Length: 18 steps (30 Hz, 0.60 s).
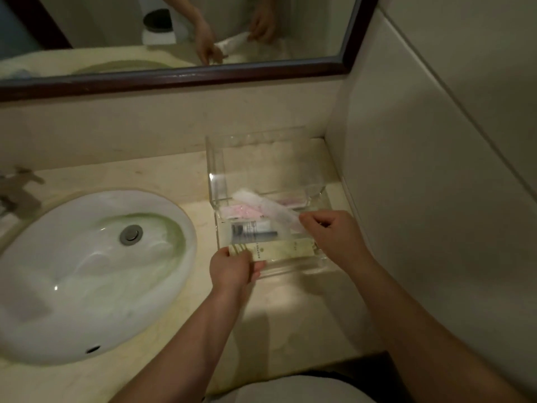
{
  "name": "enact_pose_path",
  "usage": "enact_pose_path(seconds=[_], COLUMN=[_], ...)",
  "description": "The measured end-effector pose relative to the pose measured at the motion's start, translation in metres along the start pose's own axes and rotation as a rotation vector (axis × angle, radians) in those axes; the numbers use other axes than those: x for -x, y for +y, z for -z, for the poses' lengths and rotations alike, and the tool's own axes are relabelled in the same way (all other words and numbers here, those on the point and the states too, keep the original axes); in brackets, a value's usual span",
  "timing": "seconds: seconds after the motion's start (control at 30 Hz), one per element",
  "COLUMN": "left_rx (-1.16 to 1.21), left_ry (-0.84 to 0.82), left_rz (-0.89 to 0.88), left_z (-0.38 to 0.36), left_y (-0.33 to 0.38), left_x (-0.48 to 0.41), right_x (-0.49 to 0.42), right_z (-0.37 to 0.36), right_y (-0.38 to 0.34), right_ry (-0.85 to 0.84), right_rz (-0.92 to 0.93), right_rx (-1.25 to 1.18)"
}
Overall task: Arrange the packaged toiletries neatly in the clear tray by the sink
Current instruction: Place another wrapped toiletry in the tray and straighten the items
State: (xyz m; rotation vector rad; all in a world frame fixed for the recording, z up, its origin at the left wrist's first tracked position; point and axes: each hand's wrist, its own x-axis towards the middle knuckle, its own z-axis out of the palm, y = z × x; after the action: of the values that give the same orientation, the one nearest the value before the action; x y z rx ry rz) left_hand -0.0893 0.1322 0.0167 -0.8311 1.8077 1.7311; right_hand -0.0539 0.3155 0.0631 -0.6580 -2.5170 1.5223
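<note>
A clear acrylic tray (215,173) stands on the counter right of the sink, against the corner wall. Inside lie a long cream packet (286,250) along the near side, a clear packet with dark print (255,230), and a pink packet (241,211). My left hand (232,270) pinches the left end of the cream packet at the tray's near left corner. My right hand (334,235) is closed on one end of a long white packet (266,205) that slants across the others.
A white oval sink (87,274) with a metal drain (131,234) fills the left. The faucet (17,190) sits at the far left. A dark-framed mirror (186,75) runs above the backsplash. A tiled wall (436,170) closes the right side.
</note>
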Motion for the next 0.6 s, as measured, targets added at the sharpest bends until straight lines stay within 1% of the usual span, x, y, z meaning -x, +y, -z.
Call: enact_pose_path(seconds=[0.13,0.23,0.27,0.3,0.37,0.4,0.47,0.6], left_rx=[-0.207,-0.357,-0.345,-0.257,-0.024,0.054,0.041,-0.002], left_ry=[0.059,0.169,0.191,0.162,0.011,-0.044,-0.088,-0.111], left_rz=[-0.088,-0.249,-0.314,-0.33,-0.221,-0.159,-0.123,-0.177], left_z=[0.0,0.01,0.013,0.015,0.016,0.017,0.019,0.018], left_y=[0.004,0.007,0.014,0.022,0.039,0.046,0.051,0.049], left_x=[0.01,0.027,0.031,0.032,0.022,0.014,-0.002,-0.016], right_x=[-0.012,-0.018,-0.019,-0.02,-0.022,-0.022,-0.023,-0.026], right_z=[0.001,0.004,0.004,0.004,0.001,-0.001,-0.004,-0.001], right_y=[-0.002,0.001,0.002,0.003,0.004,0.004,0.006,0.012], right_ry=[-0.143,-0.225,-0.245,-0.268,-0.311,-0.328,-0.35,-0.341], right_rz=[0.049,0.139,0.163,0.176,0.193,0.199,0.194,0.121], right_rx=[-0.026,0.053,0.06,0.057,0.043,0.042,0.038,0.032])
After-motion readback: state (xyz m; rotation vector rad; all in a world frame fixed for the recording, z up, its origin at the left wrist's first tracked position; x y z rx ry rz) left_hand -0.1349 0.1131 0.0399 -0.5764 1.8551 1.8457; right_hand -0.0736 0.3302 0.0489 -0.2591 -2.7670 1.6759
